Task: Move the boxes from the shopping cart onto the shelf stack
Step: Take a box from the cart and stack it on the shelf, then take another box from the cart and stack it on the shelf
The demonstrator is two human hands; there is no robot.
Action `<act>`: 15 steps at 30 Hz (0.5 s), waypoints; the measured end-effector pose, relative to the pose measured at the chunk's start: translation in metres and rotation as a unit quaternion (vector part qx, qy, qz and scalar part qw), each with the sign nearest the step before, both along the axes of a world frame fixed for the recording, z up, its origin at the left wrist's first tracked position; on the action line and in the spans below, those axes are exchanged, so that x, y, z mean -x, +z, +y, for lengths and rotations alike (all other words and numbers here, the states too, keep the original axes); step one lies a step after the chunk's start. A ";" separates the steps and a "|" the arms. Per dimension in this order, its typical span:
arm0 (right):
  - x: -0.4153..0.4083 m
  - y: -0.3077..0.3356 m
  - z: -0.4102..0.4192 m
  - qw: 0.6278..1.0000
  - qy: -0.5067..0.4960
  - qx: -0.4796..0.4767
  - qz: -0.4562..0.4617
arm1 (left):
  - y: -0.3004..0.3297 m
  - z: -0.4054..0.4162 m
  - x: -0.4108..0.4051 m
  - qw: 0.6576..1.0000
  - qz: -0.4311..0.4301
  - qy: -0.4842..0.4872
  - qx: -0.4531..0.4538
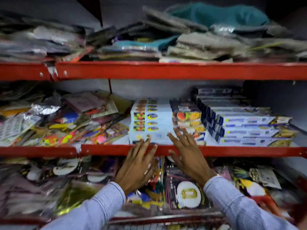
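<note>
We see 3 red shelf rails: the top one [166, 70], the middle one [232, 151] and a lower one [149, 219] near the bottom edge. On the middle shelf stand 3 groups of boxes side by side. The pale blue stack [149, 123] in the centre shows at least 5 box ends, each with a fruit picture and a dark blue oval label; the writing is too blurred to read. Just right of it, touching, is a stack with fruit photos [186, 117], its count unclear. Further right, a stepped pile of long white and navy boxes [245, 130] shows roughly 8 layers, print unreadable.

Our left hand [137, 163] reaches up across the middle rail, fingers spread and straight, the tips on the front of the lowest pale blue box; it grips nothing. Our right hand [186, 151] is likewise flat and splayed, its fingertips on the front of the boxes where the 2 centre stacks meet, nothing closed in it. Both wear striped pale blue sleeves [240, 205].

Left of the boxes lies a loose heap of colourful packets [58, 128]. Folded fabric [207, 44] fills the top shelf, and packets with white scalloped discs [188, 195] crowd the shelf below. The whole view is motion-blurred.
</note>
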State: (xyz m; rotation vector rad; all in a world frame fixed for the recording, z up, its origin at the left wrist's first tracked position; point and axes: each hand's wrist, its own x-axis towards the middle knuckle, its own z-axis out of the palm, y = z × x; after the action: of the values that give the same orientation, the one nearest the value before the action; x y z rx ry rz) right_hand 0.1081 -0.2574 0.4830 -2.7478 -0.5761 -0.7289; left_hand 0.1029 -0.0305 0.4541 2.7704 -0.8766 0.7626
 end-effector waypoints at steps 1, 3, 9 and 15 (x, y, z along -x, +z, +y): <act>0.015 -0.012 0.002 1.000 0.006 -0.001 0.006 | -0.012 0.005 0.014 1.000 0.014 -0.005 0.002; 0.038 -0.038 0.005 0.999 0.020 -0.004 0.028 | -0.035 0.014 0.040 0.999 0.051 -0.013 0.004; 0.088 -0.128 0.010 0.991 0.043 -0.034 0.122 | -0.114 0.038 0.099 0.986 0.169 -0.014 0.003; 0.120 -0.230 0.012 0.970 0.042 -0.034 0.236 | -0.205 0.051 0.145 0.944 0.328 0.043 0.000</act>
State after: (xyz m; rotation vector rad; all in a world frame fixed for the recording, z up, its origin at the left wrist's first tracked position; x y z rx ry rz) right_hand -0.0115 -0.2456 0.2532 -2.6727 -0.5419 -0.0599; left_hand -0.0424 0.0208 0.2490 2.7697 -0.6120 -0.1705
